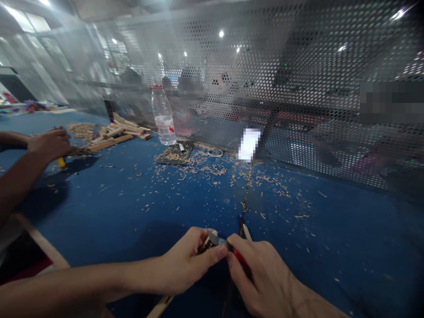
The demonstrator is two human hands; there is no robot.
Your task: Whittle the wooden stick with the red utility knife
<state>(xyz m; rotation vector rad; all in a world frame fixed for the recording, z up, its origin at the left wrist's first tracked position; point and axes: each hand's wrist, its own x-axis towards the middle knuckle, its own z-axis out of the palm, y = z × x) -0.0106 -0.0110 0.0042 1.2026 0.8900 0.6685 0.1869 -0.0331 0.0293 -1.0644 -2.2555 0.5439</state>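
Observation:
My left hand (188, 263) is closed around a small piece of wood (207, 244) with dark marks, mostly hidden by the fingers. In my right hand (265, 274) is a knife with a red handle (243, 260). Its short blade (213, 237) points left and lies against the wood, close to my left thumb. Just beyond my right hand, a slim tool with a pale handle and dark tip (247, 232) rests on the blue table (132, 207). Below my left wrist a wooden strip (160, 307) shows in part.
Wood shavings (215, 170) are scattered across the table. Farther back stand a plastic bottle (164, 123) and a bright phone (250, 144) by a perforated metal partition (314, 88). A dark pad (175, 153) lies near wood pieces (115, 132). At left is another person's hand (49, 143).

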